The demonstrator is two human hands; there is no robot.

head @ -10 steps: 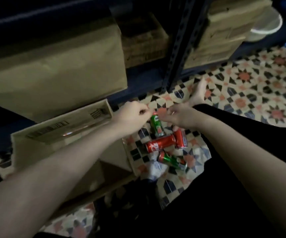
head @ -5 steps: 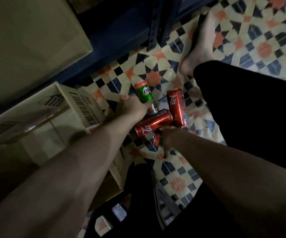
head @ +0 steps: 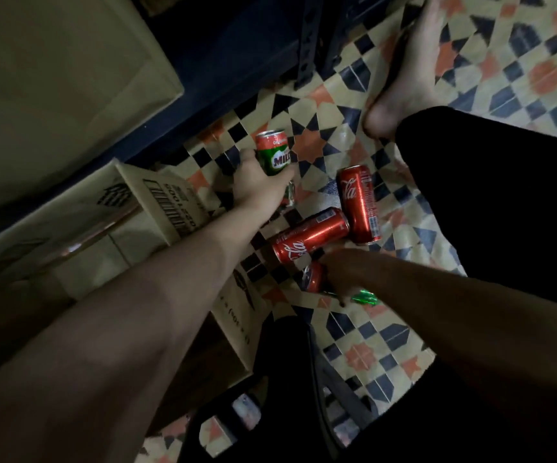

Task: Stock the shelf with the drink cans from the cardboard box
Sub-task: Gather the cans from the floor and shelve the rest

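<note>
My left hand (head: 256, 184) grips a green Milo can (head: 274, 153), held upright a little above the patterned floor. Two red cola cans lie on the tiles: one (head: 310, 234) at the centre and one (head: 359, 204) to its right, touching end to side. My right hand (head: 340, 275) reaches down over a second green and red can (head: 314, 277) lying just below them, with its fingers curled round it. The open cardboard box (head: 157, 198) stands to the left. The dark blue shelf (head: 223, 58) runs along the top.
A large closed carton (head: 56, 75) fills the shelf's lowest level at the upper left. My bare foot (head: 404, 81) rests by the shelf post (head: 307, 45). My black-clad leg (head: 491, 202) covers the right side. A dark sandal (head: 330, 379) lies near the bottom.
My left hand has lifted the Milo can off the floor and turned it more upright. My right hand has settled lower onto the other green can. The view has tilted down.
</note>
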